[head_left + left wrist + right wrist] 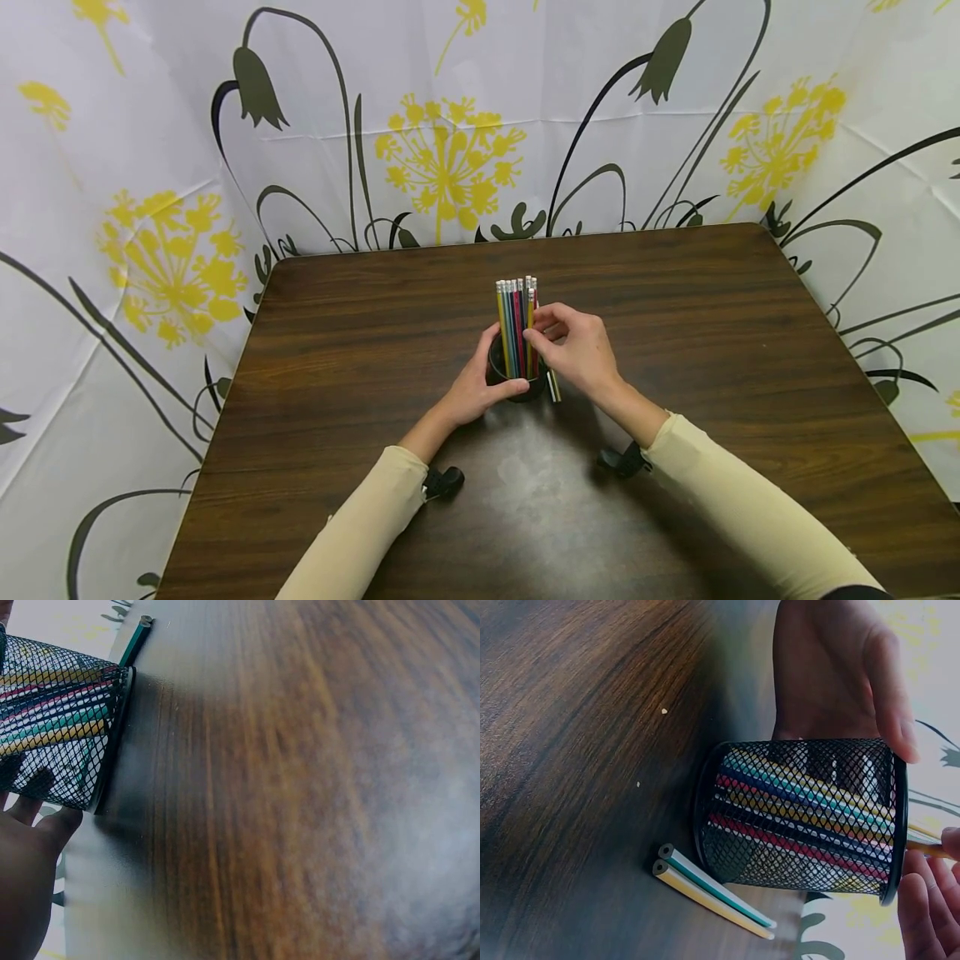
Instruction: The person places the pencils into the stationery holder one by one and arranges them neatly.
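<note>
A black mesh pencil cup (802,877) stands on the table, holding several pencils (512,325) in yellow, blue, red and dark colours, eraser ends up. My left hand (474,388) grips the cup from its left side, thumb across the near rim. My right hand (583,343) is at the right of the bunch, pinching a yellow pencil (530,310) between thumb and fingers just above the rim. That pencil's lower part is inside the cup. Beside the cup's base, two loose pencils, a green one (716,883) and a yellow one (709,900), lie side by side.
The dark wood-grain table (360,333) reaches back to a white curtain (585,50) printed with yellow and dark green flowers. Small pale specks (664,711) dot the tabletop near the cup. Black wrist cameras (445,483) hang under both sleeves.
</note>
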`<state>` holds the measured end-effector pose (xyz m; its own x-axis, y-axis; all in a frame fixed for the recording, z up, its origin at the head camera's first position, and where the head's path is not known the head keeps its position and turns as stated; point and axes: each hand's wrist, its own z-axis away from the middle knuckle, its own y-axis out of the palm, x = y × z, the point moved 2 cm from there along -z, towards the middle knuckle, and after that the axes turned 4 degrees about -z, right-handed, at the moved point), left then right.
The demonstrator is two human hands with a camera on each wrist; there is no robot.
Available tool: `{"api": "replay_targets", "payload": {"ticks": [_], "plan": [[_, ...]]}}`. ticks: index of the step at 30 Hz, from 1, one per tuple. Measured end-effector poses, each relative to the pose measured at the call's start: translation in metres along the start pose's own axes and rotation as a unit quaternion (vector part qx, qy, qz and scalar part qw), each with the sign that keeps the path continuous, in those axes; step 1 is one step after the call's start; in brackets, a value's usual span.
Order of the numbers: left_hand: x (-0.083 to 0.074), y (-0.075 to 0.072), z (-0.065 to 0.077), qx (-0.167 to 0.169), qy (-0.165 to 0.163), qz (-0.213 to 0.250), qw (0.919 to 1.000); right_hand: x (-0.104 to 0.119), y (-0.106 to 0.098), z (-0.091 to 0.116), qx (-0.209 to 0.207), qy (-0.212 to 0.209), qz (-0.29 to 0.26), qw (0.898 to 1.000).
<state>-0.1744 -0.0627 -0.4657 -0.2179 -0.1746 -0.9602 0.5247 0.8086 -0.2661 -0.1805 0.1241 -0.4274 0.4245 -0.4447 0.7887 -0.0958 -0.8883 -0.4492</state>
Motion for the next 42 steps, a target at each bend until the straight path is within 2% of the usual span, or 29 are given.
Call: {"api": "replay_targets", "payload": {"ticks": [16, 28, 42], "plan": [[0.0, 0.001, 0.0, 0.004, -0.006, 0.003, 1.0, -0.005, 0.005, -0.006, -0.051, 0.049, 0.023, 0.997], [0.001, 0.0, 0.0, 0.001, -0.008, 0.0, 1.0, -0.003, 0.007, -0.009, -0.059, 0.067, 0.056, 0.994], [0.002, -0.001, 0.0, 0.002, -0.018, 0.0, 0.9998, -0.003, 0.009, -0.013, -0.062, 0.067, 0.082, 0.992]]}}
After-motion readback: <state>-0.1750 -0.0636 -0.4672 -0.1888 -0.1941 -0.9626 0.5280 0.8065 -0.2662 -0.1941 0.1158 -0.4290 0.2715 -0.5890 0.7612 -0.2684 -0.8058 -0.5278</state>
